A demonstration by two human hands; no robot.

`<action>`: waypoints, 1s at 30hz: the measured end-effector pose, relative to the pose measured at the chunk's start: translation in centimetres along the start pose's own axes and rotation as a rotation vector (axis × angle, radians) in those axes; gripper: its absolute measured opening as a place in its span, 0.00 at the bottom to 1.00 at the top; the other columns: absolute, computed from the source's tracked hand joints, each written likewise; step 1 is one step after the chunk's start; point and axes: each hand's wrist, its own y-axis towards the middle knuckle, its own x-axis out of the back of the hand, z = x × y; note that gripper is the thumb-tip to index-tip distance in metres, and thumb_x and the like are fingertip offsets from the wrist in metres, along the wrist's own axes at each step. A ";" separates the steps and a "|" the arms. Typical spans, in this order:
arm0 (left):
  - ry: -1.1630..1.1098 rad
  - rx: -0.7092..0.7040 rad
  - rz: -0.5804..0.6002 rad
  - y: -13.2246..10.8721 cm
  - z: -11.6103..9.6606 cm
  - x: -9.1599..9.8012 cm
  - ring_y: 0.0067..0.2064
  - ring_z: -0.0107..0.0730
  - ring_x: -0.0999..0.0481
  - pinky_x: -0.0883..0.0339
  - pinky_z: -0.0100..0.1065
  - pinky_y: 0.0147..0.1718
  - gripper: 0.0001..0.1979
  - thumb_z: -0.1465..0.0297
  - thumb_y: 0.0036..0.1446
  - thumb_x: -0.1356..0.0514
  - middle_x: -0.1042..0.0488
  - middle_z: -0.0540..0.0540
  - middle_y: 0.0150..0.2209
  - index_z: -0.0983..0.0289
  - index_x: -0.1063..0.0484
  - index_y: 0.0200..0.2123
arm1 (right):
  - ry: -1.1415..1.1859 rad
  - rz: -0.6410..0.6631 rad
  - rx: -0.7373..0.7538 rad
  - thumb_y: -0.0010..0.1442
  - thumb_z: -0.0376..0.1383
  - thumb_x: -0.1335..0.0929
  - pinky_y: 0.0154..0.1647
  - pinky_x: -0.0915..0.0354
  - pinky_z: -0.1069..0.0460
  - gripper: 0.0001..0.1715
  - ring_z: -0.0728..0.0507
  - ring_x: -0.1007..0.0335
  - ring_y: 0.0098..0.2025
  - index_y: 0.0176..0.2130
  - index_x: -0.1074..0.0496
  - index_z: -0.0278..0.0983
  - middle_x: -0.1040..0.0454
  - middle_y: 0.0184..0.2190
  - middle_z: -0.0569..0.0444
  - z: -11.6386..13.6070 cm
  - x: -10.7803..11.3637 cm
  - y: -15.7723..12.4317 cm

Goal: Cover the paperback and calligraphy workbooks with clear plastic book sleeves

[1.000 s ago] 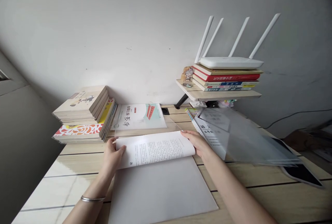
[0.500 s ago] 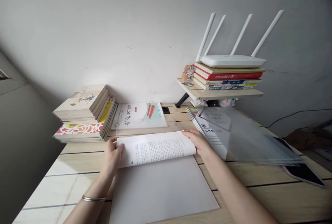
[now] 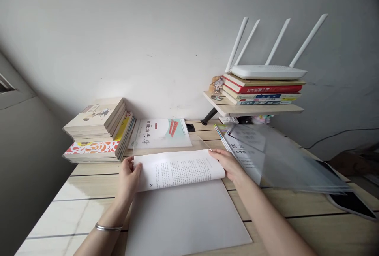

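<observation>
A paperback book [image 3: 180,170] with a printed page facing me is gripped at both sides. My left hand [image 3: 130,172] is closed on its left edge, thumb on the page. At the upper right corner my right hand [image 3: 226,163] pinches the book. Under it, on the table, lies a translucent plastic book cover [image 3: 189,216], part of which sticks out behind the book. How far the book sits inside the cover is hidden. A calligraphy workbook [image 3: 161,132] lies flat behind, near the wall.
Stacked books [image 3: 96,123] stand at the left. A white router [image 3: 268,72] rests on books on a small raised shelf [image 3: 233,108]. Clear plastic covers [image 3: 290,161] overlie textbooks [image 3: 245,161] at the right, partly covering a phone [image 3: 352,204]. A cable [image 3: 331,133] runs along the wall.
The view has shifted very slightly, moving everything a little right in the picture. Both hands keep their hold, and the book stays almost in the same place.
</observation>
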 end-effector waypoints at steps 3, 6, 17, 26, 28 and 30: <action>-0.023 -0.024 0.003 -0.1 0.0 -0.1 0.30 0.33 0.28 0.37 0.32 0.29 0.24 0.58 0.38 0.37 0.28 0.52 0.29 0.64 0.36 0.38 | -0.006 0.016 -0.002 0.35 0.42 0.25 0.21 0.42 0.54 0.17 0.49 0.36 0.20 0.22 0.31 0.35 0.28 0.19 0.56 0.4 0.3 -0.2; -0.022 -0.071 0.006 -0.2 0.1 0.0 0.31 0.33 0.29 0.37 0.32 0.30 0.22 0.58 0.41 0.38 0.27 0.53 0.31 0.64 0.35 0.38 | 0.010 0.025 -0.015 0.36 0.41 0.25 0.21 0.44 0.54 0.17 0.50 0.38 0.20 0.20 0.33 0.35 0.30 0.18 0.57 0.6 0.3 -0.3; 0.058 -0.014 0.001 -0.1 0.8 0.2 0.20 0.26 0.38 0.41 0.30 0.22 0.23 0.63 0.43 0.41 0.38 0.44 0.22 0.63 0.38 0.44 | -0.009 -0.032 -0.011 0.36 0.41 0.28 0.17 0.53 0.56 0.18 0.52 0.47 0.16 0.18 0.42 0.38 0.40 0.12 0.64 -0.1 -0.3 0.0; 0.048 -0.037 0.002 -0.3 0.8 -0.1 0.20 0.25 0.39 0.43 0.29 0.21 0.21 0.64 0.43 0.41 0.42 0.42 0.21 0.62 0.38 0.43 | 0.046 -0.006 -0.015 0.35 0.42 0.27 0.19 0.46 0.56 0.16 0.51 0.41 0.17 0.20 0.37 0.37 0.34 0.15 0.61 -0.1 -0.6 -0.2; 0.052 -0.064 0.005 -0.3 0.8 -0.1 0.21 0.26 0.37 0.43 0.29 0.21 0.20 0.64 0.43 0.41 0.41 0.43 0.21 0.62 0.38 0.42 | 0.059 -0.007 -0.018 0.37 0.40 0.27 0.20 0.43 0.55 0.14 0.49 0.37 0.19 0.22 0.34 0.37 0.31 0.17 0.59 -0.1 -0.6 -0.2; 0.051 -0.079 0.008 -0.4 0.7 0.0 0.22 0.27 0.36 0.44 0.29 0.21 0.20 0.64 0.44 0.41 0.40 0.43 0.21 0.62 0.38 0.42 | 0.072 -0.005 -0.026 0.38 0.39 0.27 0.22 0.40 0.54 0.12 0.47 0.33 0.22 0.23 0.32 0.37 0.28 0.19 0.57 0.0 -0.4 -0.2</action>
